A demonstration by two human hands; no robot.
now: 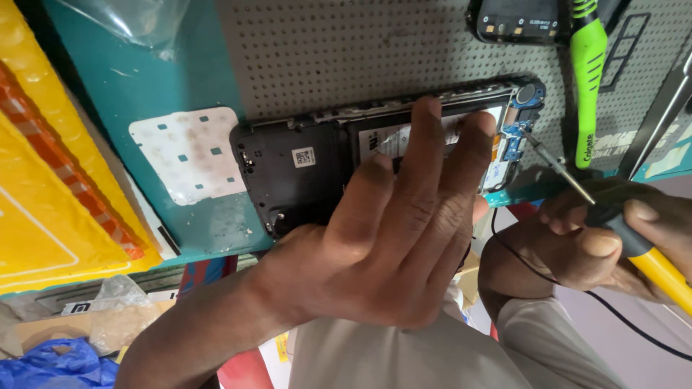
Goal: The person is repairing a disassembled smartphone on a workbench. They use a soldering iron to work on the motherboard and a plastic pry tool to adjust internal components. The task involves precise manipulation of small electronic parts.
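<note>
**Opened phone held down while a screwdriver touches its small board**

The left hand (389, 238) lies flat over the opened phone (303, 173), with its fingers (425, 144) stretched and spread, not closed around anything; the fingertips press on the inner part of the phone near the battery. The phone lies with its back cover removed on a grey mat with many small holes (346, 50), which covers the worktop (144, 79).

The right hand (613, 238) grips a screwdriver (598, 209) with a black and yellow handle. Its fingers are closed firmly around the handle. The thin metal tip points at the small blue board (513, 138) at the right end of the phone and seems to touch it.

Just left of the phone lies a white sheet with small square holes (191, 155). A green tool (587, 79) lies above the screwdriver, beside another dark phone part (515, 21). A yellow package (43, 202) is at the far left.
</note>
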